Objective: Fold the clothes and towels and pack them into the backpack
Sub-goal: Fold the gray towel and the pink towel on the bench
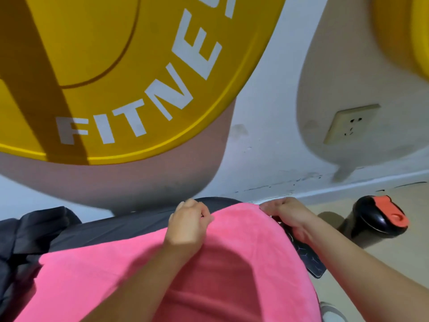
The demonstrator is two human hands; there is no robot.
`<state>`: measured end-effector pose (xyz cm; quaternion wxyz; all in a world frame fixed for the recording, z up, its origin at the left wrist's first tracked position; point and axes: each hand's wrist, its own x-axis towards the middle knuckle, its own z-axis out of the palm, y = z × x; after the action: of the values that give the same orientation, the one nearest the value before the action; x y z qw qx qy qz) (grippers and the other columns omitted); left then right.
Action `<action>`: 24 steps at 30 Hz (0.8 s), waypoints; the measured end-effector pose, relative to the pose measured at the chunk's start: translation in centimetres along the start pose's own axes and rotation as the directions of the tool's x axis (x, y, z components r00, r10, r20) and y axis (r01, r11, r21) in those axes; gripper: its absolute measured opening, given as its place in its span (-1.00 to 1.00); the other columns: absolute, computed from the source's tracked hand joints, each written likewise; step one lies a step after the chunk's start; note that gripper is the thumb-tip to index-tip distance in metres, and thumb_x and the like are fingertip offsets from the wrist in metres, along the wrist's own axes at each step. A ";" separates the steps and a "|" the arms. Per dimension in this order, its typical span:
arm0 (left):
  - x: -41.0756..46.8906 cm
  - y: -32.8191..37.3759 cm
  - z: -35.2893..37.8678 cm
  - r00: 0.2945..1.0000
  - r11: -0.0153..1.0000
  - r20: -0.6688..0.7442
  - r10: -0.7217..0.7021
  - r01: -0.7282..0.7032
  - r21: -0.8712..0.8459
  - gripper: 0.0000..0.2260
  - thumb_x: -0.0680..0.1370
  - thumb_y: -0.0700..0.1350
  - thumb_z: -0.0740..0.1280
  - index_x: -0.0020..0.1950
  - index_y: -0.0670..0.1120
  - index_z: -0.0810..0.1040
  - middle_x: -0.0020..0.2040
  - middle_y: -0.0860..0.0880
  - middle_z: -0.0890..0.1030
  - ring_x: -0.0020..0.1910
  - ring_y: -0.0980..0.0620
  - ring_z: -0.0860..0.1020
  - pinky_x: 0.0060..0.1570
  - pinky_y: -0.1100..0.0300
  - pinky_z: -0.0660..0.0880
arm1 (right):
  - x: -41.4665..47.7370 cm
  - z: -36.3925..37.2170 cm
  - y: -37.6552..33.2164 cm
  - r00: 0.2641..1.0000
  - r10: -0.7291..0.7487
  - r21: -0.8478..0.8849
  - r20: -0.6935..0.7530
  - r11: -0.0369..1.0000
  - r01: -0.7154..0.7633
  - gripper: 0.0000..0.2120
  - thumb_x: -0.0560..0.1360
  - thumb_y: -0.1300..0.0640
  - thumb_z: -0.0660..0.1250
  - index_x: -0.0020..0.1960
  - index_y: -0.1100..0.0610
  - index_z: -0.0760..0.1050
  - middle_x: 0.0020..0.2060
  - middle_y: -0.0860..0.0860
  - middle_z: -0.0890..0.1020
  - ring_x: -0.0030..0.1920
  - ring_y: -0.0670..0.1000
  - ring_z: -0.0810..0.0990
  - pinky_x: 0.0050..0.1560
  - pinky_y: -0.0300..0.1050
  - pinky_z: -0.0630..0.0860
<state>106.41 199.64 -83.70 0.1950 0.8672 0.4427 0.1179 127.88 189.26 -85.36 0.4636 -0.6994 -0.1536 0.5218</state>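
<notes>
Pink towel (232, 263) lay spread over dark clothing (34, 233), its far edge pinched in the left hand's (188, 224) curled grip. The right hand (287, 217) sat at the right corner, its grip unclear. Beyond, a yellow weight plate (116, 66) stood against the white wall (267, 135) near a socket (350, 124). A black bottle (376, 219) stood on the beige floor (383, 263).

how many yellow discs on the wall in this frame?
2. Big disc upper left, with white lettering; second disc cut off at the top right corner. Others may be out of frame.
</notes>
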 end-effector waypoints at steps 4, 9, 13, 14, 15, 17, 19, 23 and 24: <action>0.8 0.1 -0.1 0.994 0.989 0.048 0.094 -0.099 0.106 -0.89 0.57 -0.08 0.28 0.05 -0.07 0.54 -0.04 -0.02 0.58 0.03 -0.06 0.49 0.01 0.14 0.33 | 0.7 -0.1 -0.2 0.998 -0.064 -0.097 0.022 0.993 0.065 -0.91 0.48 0.33 0.36 -0.19 0.24 0.60 -0.35 0.07 0.59 -0.34 0.00 0.50 -0.40 -0.25 0.40; 1.2 1.4 -0.4 0.969 0.902 0.189 0.162 -0.223 0.371 -0.75 0.52 -0.25 0.19 0.17 -0.04 0.40 0.04 -0.04 0.53 0.06 -0.10 0.46 0.00 0.10 0.30 | 0.8 0.6 0.0 0.970 -0.230 -0.172 -0.085 0.962 0.213 -0.83 0.55 0.29 0.29 -0.21 0.14 0.49 -0.35 0.01 0.50 -0.37 -0.06 0.40 -0.38 -0.25 0.33; 1.9 1.7 -1.2 0.885 0.734 0.176 0.431 -0.457 0.503 -0.71 0.37 -0.28 0.11 0.05 -0.07 0.42 -0.15 -0.09 0.49 -0.15 -0.15 0.48 -0.18 0.03 0.35 | 0.7 0.5 0.0 0.858 -0.490 -0.425 -0.154 0.817 0.391 -0.89 0.55 0.23 0.28 -0.15 0.11 0.45 -0.36 -0.06 0.50 -0.32 -0.04 0.44 -0.32 -0.23 0.32; 2.6 1.4 -1.5 0.869 0.720 0.111 0.482 -0.465 0.514 -0.74 0.38 -0.25 0.12 0.00 -0.07 0.45 -0.20 -0.08 0.48 -0.22 -0.15 0.48 -0.25 0.03 0.38 | 0.7 0.3 0.1 0.813 -0.560 -0.498 -0.157 0.756 0.425 -0.90 0.56 0.22 0.27 -0.13 0.10 0.44 -0.36 -0.06 0.50 -0.30 -0.01 0.45 -0.27 -0.15 0.30; 3.2 1.3 -1.6 0.867 0.726 0.055 0.495 -0.448 0.522 -0.78 0.41 -0.24 0.16 -0.01 -0.07 0.48 -0.21 -0.08 0.49 -0.23 -0.15 0.48 -0.27 0.01 0.40 | 0.8 0.3 0.2 0.771 -0.618 -0.555 -0.155 0.700 0.449 -0.92 0.57 0.20 0.25 -0.10 0.09 0.42 -0.36 -0.05 0.51 -0.29 0.02 0.45 -0.24 -0.10 0.29; 4.0 1.4 -1.6 0.901 0.789 -0.034 0.432 -0.359 0.498 -0.82 0.43 -0.26 0.30 0.00 -0.06 0.50 -0.18 -0.08 0.50 -0.18 -0.16 0.50 -0.27 -0.02 0.45 | 0.9 0.3 0.7 0.730 -0.667 -0.614 -0.148 0.641 0.461 -0.96 0.59 0.14 0.21 -0.04 0.08 0.38 -0.36 0.00 0.53 -0.28 0.09 0.46 -0.22 -0.04 0.35; 3.1 3.2 -1.1 0.938 0.882 -0.100 0.332 -0.271 0.385 -0.86 0.44 -0.23 0.34 -0.03 -0.07 0.52 -0.16 -0.10 0.50 -0.17 -0.19 0.50 -0.26 -0.08 0.49 | 1.0 0.4 1.1 0.775 -0.610 -0.605 -0.164 0.683 0.410 -0.90 0.60 0.06 0.18 0.01 0.09 0.38 -0.33 0.07 0.58 -0.25 0.14 0.51 -0.18 -0.01 0.40; -4.8 8.7 1.3 0.936 0.947 0.172 0.307 -0.318 0.039 -0.87 0.55 -0.05 0.18 -0.01 0.02 0.50 -0.09 0.00 0.49 -0.14 -0.06 0.54 -0.15 0.04 0.52 | 0.3 -0.5 1.2 0.963 -0.198 -0.225 -0.183 0.962 0.155 -0.75 0.58 -0.02 0.24 0.10 0.15 0.48 -0.15 0.11 0.62 -0.21 0.07 0.52 -0.13 -0.09 0.42; -7.4 9.9 2.0 0.893 0.916 0.237 0.382 -0.401 0.033 -0.83 0.50 0.07 0.19 -0.02 0.07 0.51 -0.14 0.05 0.49 -0.20 0.01 0.55 -0.23 0.15 0.53 | -0.3 -1.0 1.2 0.984 -0.123 -0.134 -0.132 0.985 0.105 -0.77 0.56 0.00 0.29 0.10 0.15 0.48 -0.21 0.09 0.61 -0.28 0.04 0.49 -0.21 -0.11 0.40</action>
<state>110.05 187.91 -81.34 0.1810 0.9534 0.2383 0.0375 128.29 187.94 -86.16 0.4570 -0.7523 -0.1934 0.4335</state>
